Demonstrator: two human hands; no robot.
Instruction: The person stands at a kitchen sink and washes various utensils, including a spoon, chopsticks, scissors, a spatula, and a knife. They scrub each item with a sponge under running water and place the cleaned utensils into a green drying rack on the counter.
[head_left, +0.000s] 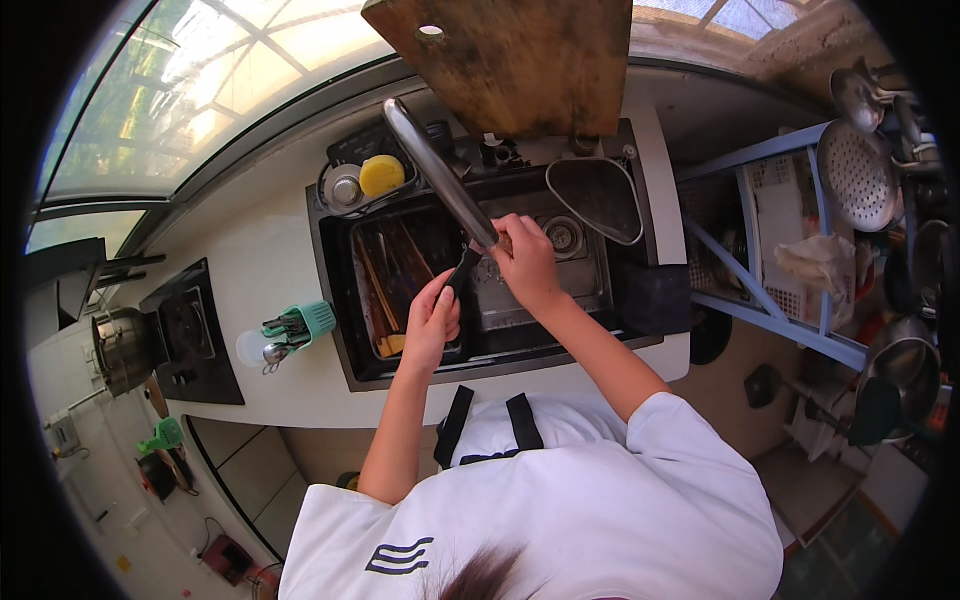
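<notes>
Over the sink, my left hand grips the black handle of a utensil. Its far end lies beneath the spout of the metal faucet, so I cannot tell its exact kind. My right hand is closed around a small brown scrubber against that far end. Below my left hand, a dark rectangular tray in the sink holds several wooden chopsticks and a yellow piece. Beyond my right hand is the round drain strainer.
A caddy with a yellow sponge sits behind the sink. A wooden cutting board rises at the back. A mesh strainer overhangs the right side. Left stand a green utensil basket and a stove; a blue rack is right.
</notes>
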